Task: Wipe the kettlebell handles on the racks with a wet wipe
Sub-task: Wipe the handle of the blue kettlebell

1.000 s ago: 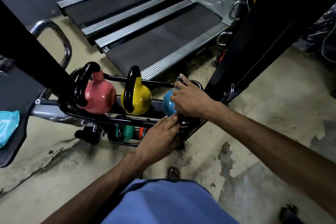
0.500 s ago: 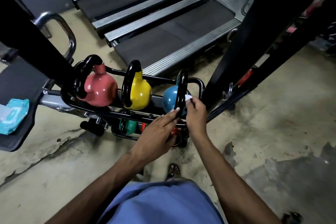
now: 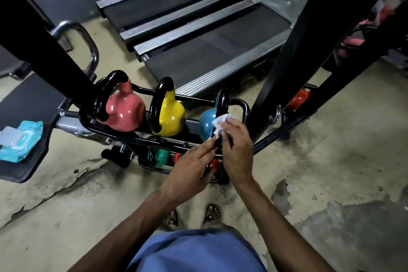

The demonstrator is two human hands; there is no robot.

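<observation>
A black rack [image 3: 244,106] carries three kettlebells on top: pink [image 3: 124,111], yellow [image 3: 171,117] and blue [image 3: 205,122], each with a black handle. My right hand [image 3: 237,148] pinches a crumpled white wet wipe [image 3: 219,122] against the lower part of the blue kettlebell's handle [image 3: 223,101]. My left hand [image 3: 189,170] lies with straight fingers touching the base of that same handle at the rack's front rail. Smaller green [image 3: 161,157] and red [image 3: 213,164] kettlebells sit on the lower tier, partly hidden by my hands.
A teal pack of wet wipes [image 3: 19,139] lies on a black bench pad [image 3: 26,106] at the left. Two treadmills [image 3: 209,48] stand behind the rack. Thick black frame posts [image 3: 293,37] rise on the right and the left. The concrete floor is cracked.
My right hand has slid down from the top of the blue kettlebell's handle to its lower part, and the wipe now shows. My left hand stays at the handle's base.
</observation>
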